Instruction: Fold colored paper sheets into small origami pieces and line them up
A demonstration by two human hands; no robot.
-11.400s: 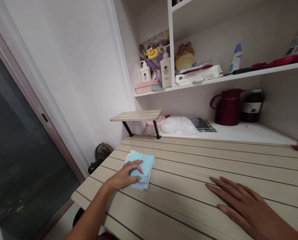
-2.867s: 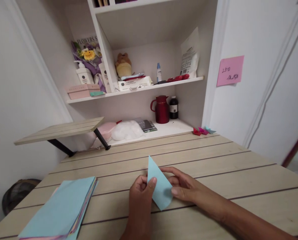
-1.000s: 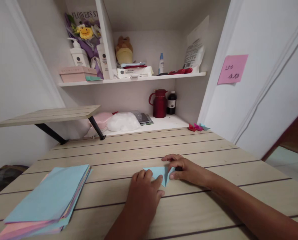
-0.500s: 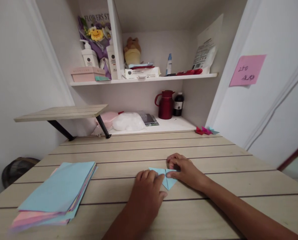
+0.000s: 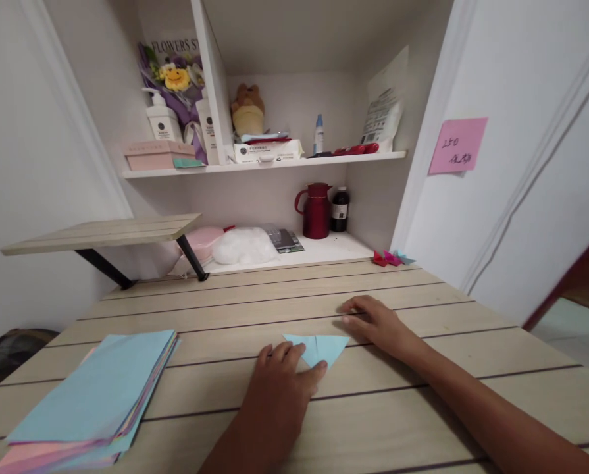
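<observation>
A light blue paper folded into a triangle [image 5: 322, 346] lies flat on the wooden slatted table [image 5: 422, 368], point towards me. My left hand [image 5: 281, 385] rests on its near edge, fingers flat, thumb pressing the paper down. My right hand [image 5: 373, 322] lies just right of the triangle, fingers curled and touching the table beside its upper right corner. A stack of coloured paper sheets [image 5: 91, 395], light blue on top, sits at the table's near left.
A small raised wooden shelf [image 5: 101, 232] on black brackets stands at the back left. Small folded paper pieces [image 5: 390, 258] lie at the back right. A red jug [image 5: 316, 210], dark bottle and white bag fill the alcove behind. A pink note [image 5: 457, 146] hangs on the wall.
My right hand has slid off the folded triangle to its right side. The left hand keeps pressing the paper. Earlier the paper was lifted and folded in both hands.
</observation>
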